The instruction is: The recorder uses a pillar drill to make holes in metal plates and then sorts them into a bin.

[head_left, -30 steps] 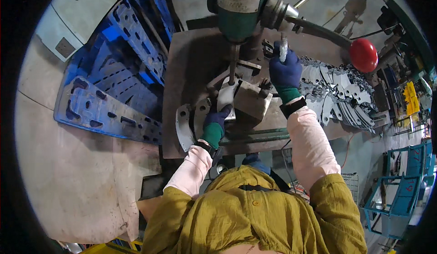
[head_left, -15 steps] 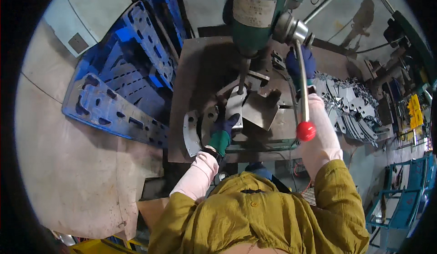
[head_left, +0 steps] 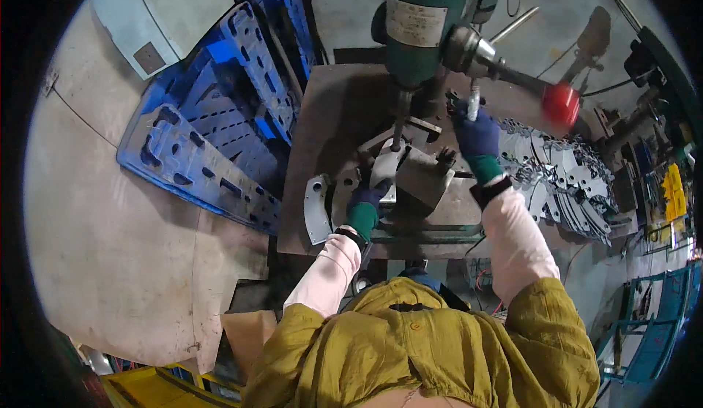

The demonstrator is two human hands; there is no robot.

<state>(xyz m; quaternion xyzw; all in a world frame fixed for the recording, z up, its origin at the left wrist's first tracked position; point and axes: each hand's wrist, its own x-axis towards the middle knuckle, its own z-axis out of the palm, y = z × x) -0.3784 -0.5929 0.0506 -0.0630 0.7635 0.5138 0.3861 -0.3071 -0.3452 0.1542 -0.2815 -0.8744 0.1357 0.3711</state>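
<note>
A green drill press [head_left: 414, 57] stands over the worktable, its drill bit [head_left: 400, 119] reaching down to the far end of a flat grey metal plate [head_left: 385, 166]. With my gloved left hand [head_left: 365, 203] I hold the near end of this plate, beside a block-shaped metal fixture [head_left: 425, 177]. My gloved right hand [head_left: 477, 136] is wrapped round a metal feed lever [head_left: 474, 106] at the press's right side. Another lever of the same hub ends in a red ball knob [head_left: 561, 106], blurred by motion. Whether the bit's tip is inside the plate cannot be made out.
Curved metal plates [head_left: 316, 210] lie left of my left hand. A heap of cut metal plates and shavings [head_left: 560, 174] covers the table's right side. Blue plastic pallets [head_left: 198, 159] stand at the left, near a pale cabinet [head_left: 165, 13]. A teal rack [head_left: 655, 313] is at the right.
The red-knobbed lever has swung up and to the right. My right hand has come nearer, now closed on another lever. The left hand stays on the plate; the view has shifted slightly.
</note>
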